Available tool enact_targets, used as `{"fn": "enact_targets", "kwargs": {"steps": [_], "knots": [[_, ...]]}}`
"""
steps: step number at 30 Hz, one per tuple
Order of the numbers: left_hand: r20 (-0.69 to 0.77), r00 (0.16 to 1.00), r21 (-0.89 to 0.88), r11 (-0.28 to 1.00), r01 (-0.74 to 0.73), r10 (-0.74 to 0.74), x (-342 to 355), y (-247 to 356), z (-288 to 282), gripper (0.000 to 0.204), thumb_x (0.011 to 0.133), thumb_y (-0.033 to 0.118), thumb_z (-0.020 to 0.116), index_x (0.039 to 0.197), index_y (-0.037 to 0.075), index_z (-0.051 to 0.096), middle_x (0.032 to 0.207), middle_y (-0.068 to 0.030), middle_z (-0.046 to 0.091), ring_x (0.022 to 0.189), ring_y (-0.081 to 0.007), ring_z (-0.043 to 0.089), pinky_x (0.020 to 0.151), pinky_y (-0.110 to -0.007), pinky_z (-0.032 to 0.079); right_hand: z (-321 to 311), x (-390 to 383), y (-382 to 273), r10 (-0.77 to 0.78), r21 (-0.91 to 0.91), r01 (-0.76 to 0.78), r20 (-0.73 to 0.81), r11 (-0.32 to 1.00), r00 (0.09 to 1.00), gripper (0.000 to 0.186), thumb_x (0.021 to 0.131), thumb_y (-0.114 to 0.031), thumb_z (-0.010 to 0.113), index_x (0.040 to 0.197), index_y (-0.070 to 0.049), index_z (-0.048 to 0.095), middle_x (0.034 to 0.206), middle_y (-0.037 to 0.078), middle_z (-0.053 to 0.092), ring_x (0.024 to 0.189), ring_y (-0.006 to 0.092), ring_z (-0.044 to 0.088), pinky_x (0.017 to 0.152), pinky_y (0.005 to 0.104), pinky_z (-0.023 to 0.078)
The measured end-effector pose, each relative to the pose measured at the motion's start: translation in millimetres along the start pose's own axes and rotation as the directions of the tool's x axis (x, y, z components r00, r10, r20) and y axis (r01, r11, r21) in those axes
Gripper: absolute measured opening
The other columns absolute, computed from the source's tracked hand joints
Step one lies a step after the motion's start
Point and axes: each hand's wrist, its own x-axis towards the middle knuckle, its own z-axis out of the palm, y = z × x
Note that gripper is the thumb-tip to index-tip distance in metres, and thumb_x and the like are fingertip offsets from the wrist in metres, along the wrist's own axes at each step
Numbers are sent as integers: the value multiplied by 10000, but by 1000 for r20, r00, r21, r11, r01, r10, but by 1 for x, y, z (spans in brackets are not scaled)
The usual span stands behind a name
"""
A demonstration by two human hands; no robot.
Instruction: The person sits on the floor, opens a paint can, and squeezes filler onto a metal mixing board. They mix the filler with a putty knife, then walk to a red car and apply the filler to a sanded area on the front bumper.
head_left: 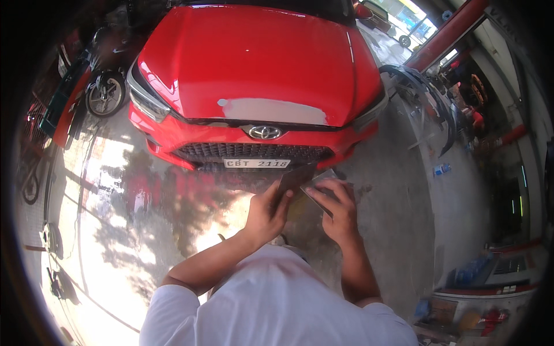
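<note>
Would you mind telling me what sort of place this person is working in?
Probably a car body repair shop: a red car with a grey filler patch on its hood, and loose body panels leaning nearby.

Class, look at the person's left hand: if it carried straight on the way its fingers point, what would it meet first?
Probably the red car's front grille; the left hand points up toward it, though depth is unclear.
</note>
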Motion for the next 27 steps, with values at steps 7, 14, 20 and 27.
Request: {"fn": "enact_targets", "kwargs": {"steps": [7,14,20,27], "knots": [[-52,998,-31,999,22,-23,16,21,-15,240,1088,178,568,1247,18,651,720,-32,624,632,-48,528,567,-256,454,23,-30,-13,-78,49,72,141,996,987,515,683,60,647,1132,-136,805,1123,56,666,1106,282,614,1000,426,464],[-126,894,-652,715,252,-431,23,11,-15,222,1069,150,592,1212,-16,630,975,-36,684,825,-86,623,706,-250,511,21,-20,-31,-172,462,277,-258,842,951,643,760,110,729,1307,-220,646,1340,154,516,1306,392,535,1123,522,438],[-30,895,-629,704,330,-446,7,22,-21,237,1061,120,580,1257,-9,610,996,-89,716,827,-158,687,708,-299,547,9,-18,38,-66,-59,67,10,996,998,570,711,131,668,1213,-134,721,1288,125,589,1266,369,572,1068,478,478],[-38,996,-105,991,81,-85,8,24,-15,255,1086,134,585,1288,-15,630,963,-9,692,785,-58,556,667,-235,464,15,-6,-13,-108,21,107,55,994,993,550,669,44,672,1150,-193,795,1149,37,658,1175,282,599,1038,475,444]]}}
